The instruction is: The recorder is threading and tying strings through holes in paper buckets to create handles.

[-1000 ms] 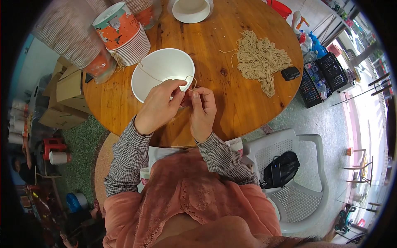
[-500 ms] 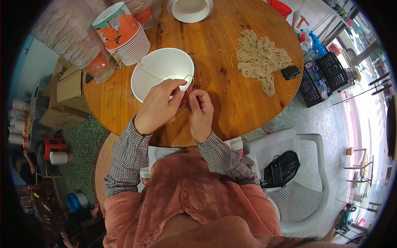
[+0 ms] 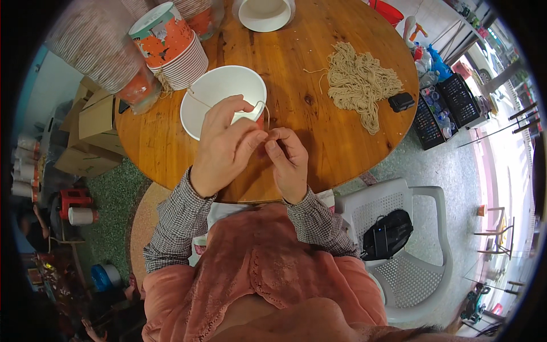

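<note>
A white-lined paper bucket stands tilted on the round wooden table, its open mouth facing me. A beige cord runs across the mouth and loops over the rim near my fingers. My left hand is closed at the near side of the rim, thumb and fingertips pinched by the cord. Close to its right, my right hand pinches with thumb and forefinger at the cord's lower part. The fingertips of both hands nearly meet, and the cord's end is hidden between them.
A stack of orange and green printed paper buckets stands at the table's left, beside plastic-wrapped stacks. A heap of beige cords and a small black case lie right. A grey plastic chair holds a black bag.
My right hand has moved right and slightly nearer to me. My left hand has turned and shifted a little right, its fingers lifted higher over the bucket's rim.
</note>
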`<state>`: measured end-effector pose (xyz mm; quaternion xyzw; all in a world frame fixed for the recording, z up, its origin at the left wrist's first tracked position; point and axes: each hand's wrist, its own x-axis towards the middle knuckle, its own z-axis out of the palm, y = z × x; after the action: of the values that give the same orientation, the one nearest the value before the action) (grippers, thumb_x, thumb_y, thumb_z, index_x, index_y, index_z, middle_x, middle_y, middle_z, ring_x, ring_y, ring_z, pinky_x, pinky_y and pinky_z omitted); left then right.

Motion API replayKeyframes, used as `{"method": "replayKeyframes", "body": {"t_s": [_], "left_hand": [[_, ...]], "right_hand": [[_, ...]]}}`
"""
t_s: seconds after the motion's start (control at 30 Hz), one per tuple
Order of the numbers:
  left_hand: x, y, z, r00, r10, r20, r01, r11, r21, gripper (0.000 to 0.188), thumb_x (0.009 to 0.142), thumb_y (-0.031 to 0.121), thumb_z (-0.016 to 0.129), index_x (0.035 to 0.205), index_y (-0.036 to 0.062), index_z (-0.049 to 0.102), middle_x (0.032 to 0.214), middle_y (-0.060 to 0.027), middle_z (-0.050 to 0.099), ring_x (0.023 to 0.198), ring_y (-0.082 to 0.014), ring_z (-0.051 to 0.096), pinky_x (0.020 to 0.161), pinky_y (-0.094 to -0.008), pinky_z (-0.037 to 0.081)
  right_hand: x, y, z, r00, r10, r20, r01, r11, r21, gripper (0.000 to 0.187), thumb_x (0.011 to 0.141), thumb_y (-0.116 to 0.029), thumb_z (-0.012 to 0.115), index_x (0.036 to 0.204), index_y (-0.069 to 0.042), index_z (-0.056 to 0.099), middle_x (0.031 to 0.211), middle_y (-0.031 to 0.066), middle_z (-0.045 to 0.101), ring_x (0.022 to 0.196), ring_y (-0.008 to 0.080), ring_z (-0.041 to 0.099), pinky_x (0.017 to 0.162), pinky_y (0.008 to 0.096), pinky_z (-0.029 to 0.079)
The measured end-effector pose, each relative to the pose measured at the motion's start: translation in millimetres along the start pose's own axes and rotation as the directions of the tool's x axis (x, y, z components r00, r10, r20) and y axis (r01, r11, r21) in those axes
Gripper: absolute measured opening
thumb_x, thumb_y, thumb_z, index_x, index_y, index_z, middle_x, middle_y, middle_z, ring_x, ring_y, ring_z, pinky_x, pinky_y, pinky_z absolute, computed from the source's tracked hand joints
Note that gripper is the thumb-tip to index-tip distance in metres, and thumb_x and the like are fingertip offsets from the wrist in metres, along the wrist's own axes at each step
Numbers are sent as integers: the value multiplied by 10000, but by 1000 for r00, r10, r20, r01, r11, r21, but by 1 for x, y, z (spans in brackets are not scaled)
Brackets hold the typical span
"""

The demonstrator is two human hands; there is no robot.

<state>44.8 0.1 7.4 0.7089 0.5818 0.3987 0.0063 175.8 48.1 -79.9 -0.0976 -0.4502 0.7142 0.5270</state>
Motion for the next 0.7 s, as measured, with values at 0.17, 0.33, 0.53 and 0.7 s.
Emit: {"method": "replayKeyframes", "body": {"t_s": [0.17, 0.33, 0.53, 0.7], "left_hand": [[-1, 6, 1, 988, 153, 24, -155, 975, 161, 97, 813, 82, 655, 816, 9, 591, 1094, -114, 548, 1111, -333, 511, 913, -431, 396], [-4, 6, 3, 996, 91, 12, -92, 992, 90, 75, 818, 7, 612, 870, 8, 558, 1117, -112, 536, 1126, -322, 498, 920, -408, 385], [-6, 3, 7, 997, 62, 37, -64, 996, 56, 97, 813, -25, 591, 884, 6, 534, 1131, -120, 507, 1090, -323, 491, 917, -394, 387], [-4, -1, 11, 999, 18, 44, -18, 1000, 1, 105, 796, -50, 582, 870, -9, 520, 1115, -141, 494, 1056, -326, 495, 896, -386, 399]], "right_hand": [[-1, -5, 0, 999, -48, 15, 49, 994, -94, 107, 947, -90, 571, 1004, -2, 549, 896, 3, 559, 793, 66, 535, 723, 207, 476], [0, -12, 4, 1000, 18, -12, -20, 987, -157, 127, 894, -50, 637, 987, -5, 563, 842, -21, 516, 775, 47, 508, 702, 185, 443], [15, -23, -9, 986, -125, 110, 165, 823, -543, 103, 832, 10, 670, 919, -13, 621, 840, 3, 531, 744, 57, 493, 641, 205, 414], [26, -26, -13, 994, -19, 112, 69, 883, -465, 109, 815, 3, 689, 910, -18, 641, 838, 3, 535, 731, 56, 494, 622, 192, 401]]}}
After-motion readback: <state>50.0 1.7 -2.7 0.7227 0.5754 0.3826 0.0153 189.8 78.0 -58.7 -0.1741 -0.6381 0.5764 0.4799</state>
